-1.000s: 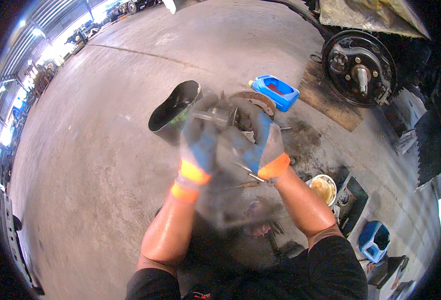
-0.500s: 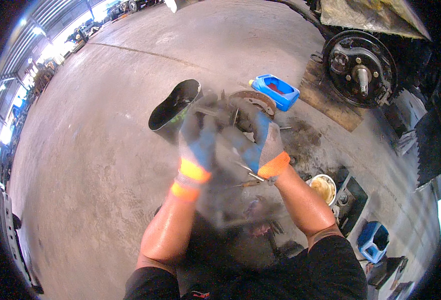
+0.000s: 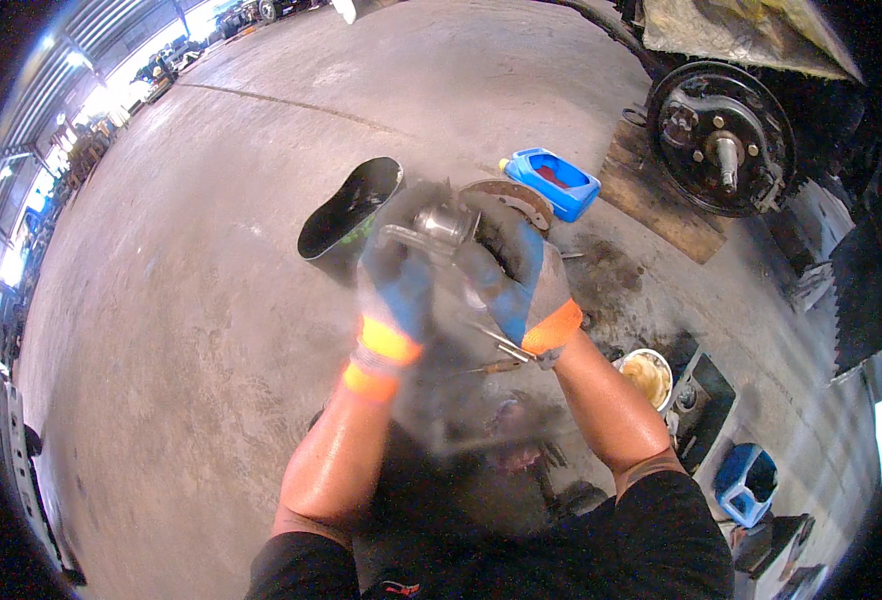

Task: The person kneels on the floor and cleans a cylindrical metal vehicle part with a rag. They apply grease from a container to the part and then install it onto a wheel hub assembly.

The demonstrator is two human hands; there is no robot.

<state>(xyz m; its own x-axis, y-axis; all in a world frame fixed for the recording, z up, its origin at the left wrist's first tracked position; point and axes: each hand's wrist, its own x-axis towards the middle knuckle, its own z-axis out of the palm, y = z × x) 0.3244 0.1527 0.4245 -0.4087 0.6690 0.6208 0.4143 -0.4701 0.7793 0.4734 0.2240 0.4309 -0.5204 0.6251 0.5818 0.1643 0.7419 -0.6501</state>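
Both my hands wear grey-and-blue work gloves with orange cuffs, and they meet in front of me around a metal part [image 3: 445, 222] with a shiny rounded body and a bent bar. My left hand [image 3: 395, 272] closes on its left side. On the other side, my right hand [image 3: 523, 280] has its fingers curled against the part. The lens is hazy here, so the part's exact kind and the fingertips are unclear. Just beyond my right hand lies a curved brown brake shoe [image 3: 527, 204]. A black open container [image 3: 345, 215] stands beside my left hand.
A cut-open blue jug [image 3: 573, 190] lies past the brake shoe. At far right, a brake backing plate with a spindle [image 3: 726, 165] stands by a wooden board [image 3: 633, 188]. A white tub of yellowish grease [image 3: 645, 378] and another blue jug [image 3: 747, 484] sit near my right arm.
The metal part has turned between my hands, and its shiny rounded face and bent bar now show more plainly. My right fingers have shifted slightly; both forearms stay nearly in place.
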